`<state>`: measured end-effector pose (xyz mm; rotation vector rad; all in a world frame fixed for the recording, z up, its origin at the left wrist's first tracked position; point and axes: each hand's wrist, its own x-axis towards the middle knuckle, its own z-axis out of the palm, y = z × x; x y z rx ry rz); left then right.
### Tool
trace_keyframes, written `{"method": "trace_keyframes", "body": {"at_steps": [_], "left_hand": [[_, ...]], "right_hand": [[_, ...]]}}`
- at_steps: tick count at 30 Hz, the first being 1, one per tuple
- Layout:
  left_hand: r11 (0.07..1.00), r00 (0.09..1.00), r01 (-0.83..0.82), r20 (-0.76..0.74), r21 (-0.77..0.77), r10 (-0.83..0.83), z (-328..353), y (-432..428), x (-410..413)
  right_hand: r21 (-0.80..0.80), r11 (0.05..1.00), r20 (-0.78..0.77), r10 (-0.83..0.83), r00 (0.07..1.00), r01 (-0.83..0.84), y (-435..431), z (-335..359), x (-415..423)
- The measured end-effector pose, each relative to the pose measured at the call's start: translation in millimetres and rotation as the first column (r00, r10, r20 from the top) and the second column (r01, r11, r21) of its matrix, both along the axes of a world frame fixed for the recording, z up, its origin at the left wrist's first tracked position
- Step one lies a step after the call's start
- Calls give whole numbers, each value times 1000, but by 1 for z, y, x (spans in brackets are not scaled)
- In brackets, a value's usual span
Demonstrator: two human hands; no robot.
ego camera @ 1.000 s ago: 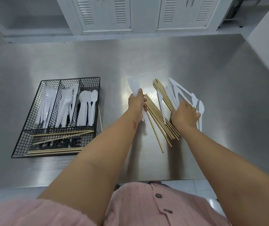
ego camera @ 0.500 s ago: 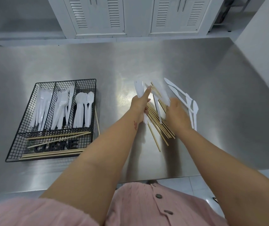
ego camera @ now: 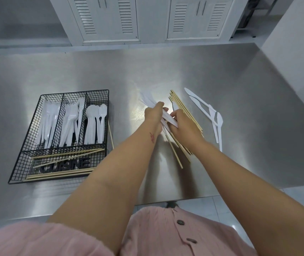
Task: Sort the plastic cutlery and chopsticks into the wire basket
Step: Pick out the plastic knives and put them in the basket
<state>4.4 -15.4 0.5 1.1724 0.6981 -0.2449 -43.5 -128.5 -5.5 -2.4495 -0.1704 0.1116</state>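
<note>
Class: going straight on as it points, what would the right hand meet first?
The white knives gripped by the left hand; the right hand seems to touch them, though depth is unclear.

Just one word legible: "CUISINE", as black block-capital lettering [ego camera: 65,165] fixed to the wire basket [ego camera: 21,156] at its near, crosswise compartment. Partly crossed by the wooden chopsticks [ego camera: 64,155] lying in that compartment, with the middle letters blurred together and so made out more from the shape of the whole word than letter by letter. On the left forearm, a small red mark [ego camera: 152,138], too small and smeared to tell as writing or sign.
</note>
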Motion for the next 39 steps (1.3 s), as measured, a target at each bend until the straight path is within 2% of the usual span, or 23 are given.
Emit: {"method": "trace_keyframes", "body": {"at_steps": [7, 10, 12, 14, 18, 20, 22, 23, 25, 27, 28, 29, 31, 32, 34, 35, 37, 39], "left_hand": [[985, 989, -144, 6, -91, 145, 8, 0, -1], [971, 975, -219, 3, -99, 220, 11, 5, 3], [968, 972, -235, 6, -88, 236, 11, 9, 5], [964, 966, -256, 21, -78, 258, 11, 10, 6], [956, 954, -278, 93, -98, 287, 18, 2, 4], [967, 955, -231, 166, -106, 247, 25, -5, 1], [984, 949, -158, 264, -83, 175, 31, -12, -2], [991, 943, -121, 306, -61, 134, 34, -16, -4], [998, 935, -68, 350, -7, 66, 38, -24, -6], [997, 940, -58, 339, 53, 36, 36, -28, -5], [994, 947, -68, 320, 80, 39, 35, -27, -4], [992, 954, -86, 295, 95, 55, 32, -26, -2], [988, 970, -118, 226, 105, 92, 25, -17, 2], [986, 975, -128, 193, 105, 106, 21, -10, 4], [984, 981, -152, 137, 96, 138, 12, 3, 6], [983, 982, -165, 112, 81, 155, 8, 10, 6], [983, 981, -181, 74, 19, 179, 3, 20, 6], [987, 985, -162, 54, -16, 163, -1, 25, 6]], "right_hand": [[121, 989, -193, -56, 980, 81, -7, 14, 0], [297, 939, -379, -49, 924, 172, -13, 10, -2], [443, 822, -553, -65, 831, 359, -17, 8, -2], [520, 662, -666, -81, 742, 540, -19, 8, -1], [455, 404, -812, -178, 556, 794, -15, -2, 5], [454, 218, -870, -102, 483, 864, -8, -4, 8], [478, 37, -878, -2, 479, 877, -1, 1, 11], [486, -21, -873, 39, 487, 873, 2, 4, 13], [501, -95, -854, 106, 509, 860, 8, 10, 16], [513, -130, -836, 148, 529, 848, 12, 17, 18], [527, -114, -828, 154, 539, 842, 13, 19, 19], [549, -49, -827, 111, 551, 834, 14, 20, 20], [565, 200, -801, -102, 591, 800, 13, 16, 23], [524, 332, -758, -238, 607, 784, 10, 11, 26], [366, 537, -609, -479, 632, 760, -1, -3, 31], [276, 623, -521, -543, 658, 732, -7, -10, 32], [118, 746, -390, -572, 722, 655, -13, -21, 33], [-33, 829, -282, -543, 791, 558, -13, -28, 31]]}}
